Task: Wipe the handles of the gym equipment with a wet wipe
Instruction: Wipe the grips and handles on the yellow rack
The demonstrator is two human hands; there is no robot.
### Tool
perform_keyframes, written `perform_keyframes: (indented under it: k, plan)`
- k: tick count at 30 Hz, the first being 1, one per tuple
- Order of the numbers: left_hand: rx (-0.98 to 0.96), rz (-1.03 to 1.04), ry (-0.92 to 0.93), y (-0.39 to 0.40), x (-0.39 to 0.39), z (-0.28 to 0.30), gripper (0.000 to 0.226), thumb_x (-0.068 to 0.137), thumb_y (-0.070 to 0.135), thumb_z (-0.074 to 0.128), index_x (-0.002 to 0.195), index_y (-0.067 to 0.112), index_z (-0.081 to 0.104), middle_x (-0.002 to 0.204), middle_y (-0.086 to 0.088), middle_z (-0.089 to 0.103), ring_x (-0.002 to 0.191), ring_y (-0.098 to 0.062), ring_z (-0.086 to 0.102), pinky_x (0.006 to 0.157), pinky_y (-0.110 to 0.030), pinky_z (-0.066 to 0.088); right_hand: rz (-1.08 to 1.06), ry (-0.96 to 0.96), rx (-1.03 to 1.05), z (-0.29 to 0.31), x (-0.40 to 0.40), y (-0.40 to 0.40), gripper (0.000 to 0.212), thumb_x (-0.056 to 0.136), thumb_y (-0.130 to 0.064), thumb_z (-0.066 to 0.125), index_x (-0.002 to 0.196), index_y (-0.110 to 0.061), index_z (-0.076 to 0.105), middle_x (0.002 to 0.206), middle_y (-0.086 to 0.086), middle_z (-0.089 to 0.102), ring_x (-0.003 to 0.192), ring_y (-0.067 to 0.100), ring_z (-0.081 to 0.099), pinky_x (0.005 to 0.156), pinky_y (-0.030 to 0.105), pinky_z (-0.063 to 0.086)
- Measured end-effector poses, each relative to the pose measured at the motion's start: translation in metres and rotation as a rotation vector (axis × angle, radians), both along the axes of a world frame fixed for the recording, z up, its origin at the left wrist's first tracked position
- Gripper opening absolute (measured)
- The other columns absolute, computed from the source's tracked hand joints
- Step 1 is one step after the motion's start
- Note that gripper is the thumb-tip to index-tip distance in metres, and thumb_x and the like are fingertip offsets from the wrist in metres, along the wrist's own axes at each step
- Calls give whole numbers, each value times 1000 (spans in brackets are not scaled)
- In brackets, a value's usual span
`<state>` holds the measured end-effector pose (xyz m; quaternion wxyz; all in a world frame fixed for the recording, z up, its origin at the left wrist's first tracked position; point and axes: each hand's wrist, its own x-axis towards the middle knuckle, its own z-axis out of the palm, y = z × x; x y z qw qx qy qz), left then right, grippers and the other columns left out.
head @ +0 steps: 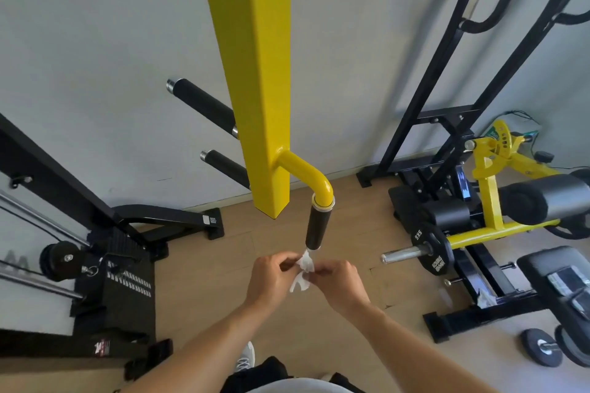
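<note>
Below the black handle grip [315,226] on the yellow post [255,73], left hand [271,277] and right hand [341,284] both pinching a crumpled wet wipe [303,271], weight plate [431,252] nearby.

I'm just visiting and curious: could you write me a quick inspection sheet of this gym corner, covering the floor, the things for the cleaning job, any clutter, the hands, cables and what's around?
Surface: wooden floor, bare in front of the person.
Job's things: white wet wipe, crumpled, held just below the black handle that hangs from the yellow post; two more black handles stick out on the post's left.
Clutter: white scrap on the bench frame; dumbbell on the floor.
Grips: left hand and right hand both pinch the wipe.
Cables: thin wires by the wall, right.
Surroundings: grey wall; black weight machine left; yellow bench machine with a 5 kg plate right.
</note>
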<state>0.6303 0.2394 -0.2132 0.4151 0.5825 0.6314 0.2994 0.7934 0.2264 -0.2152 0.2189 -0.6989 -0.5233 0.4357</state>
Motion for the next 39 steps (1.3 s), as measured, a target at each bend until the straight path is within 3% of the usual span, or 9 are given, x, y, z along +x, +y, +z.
perform_keyframes:
  k: [3,8,14,19,23,27,31,33,39]
  plan:
    - [0,91,-36,-23,-15,0,3,85,26,79,87,26,78,76,15,75,72,-2,71,63,-18,54,64,60,1,1,-14,-12,10,86,-43,76,82,-33,78,77,-13,73,69,9,66,63,33,54]
    - [-116,373,-203,-49,-45,24,12,85,22,78,83,17,68,83,5,76,77,-11,71,65,-25,56,192,158,39,30,-44,-12,27,89,-35,74,71,-23,58,68,-27,66,59,-4,59,52,11,39]
    - [-105,624,-369,-65,-75,65,32,79,24,83,80,16,52,73,8,68,68,-8,63,59,-16,47,217,379,92,61,-88,-8,31,83,-19,81,73,-13,53,58,-11,55,54,6,46,50,17,36]
    - [-98,520,-638,-62,-109,82,60,68,31,91,115,15,57,99,0,77,97,-21,73,83,-37,57,100,614,93,80,-110,1,21,83,-5,80,93,-14,64,88,8,74,78,18,68,66,32,55]
    - [-182,402,-853,-54,-132,81,43,78,13,78,118,7,62,101,-6,77,99,-26,72,81,-37,58,34,589,90,85,-132,8,26,83,-10,81,104,-18,68,95,5,75,87,26,72,69,38,60]
    - [-152,442,-677,-37,-148,79,16,90,16,72,104,10,72,96,-5,77,97,-26,73,72,-29,58,-110,421,72,87,-156,13,29,78,-20,85,99,-28,67,93,0,72,84,21,71,61,31,59]
    - [14,389,-346,-12,-170,77,8,91,27,73,93,19,73,84,2,75,84,-18,73,71,-39,62,-202,291,50,92,-189,20,28,75,-32,86,89,-23,64,83,-3,69,75,19,67,60,33,55]
    - [117,388,-206,-3,-179,83,14,90,29,73,83,17,70,73,1,70,72,-12,67,67,-28,56,-253,292,42,96,-208,21,35,76,-38,85,78,-17,57,72,-3,61,66,17,58,57,33,48]
    - [348,303,-210,11,-190,115,7,94,29,69,88,25,72,79,10,74,75,-6,71,66,-18,54,-317,729,50,119,-250,24,45,83,-55,75,98,-12,71,94,10,76,93,27,74,87,46,61]
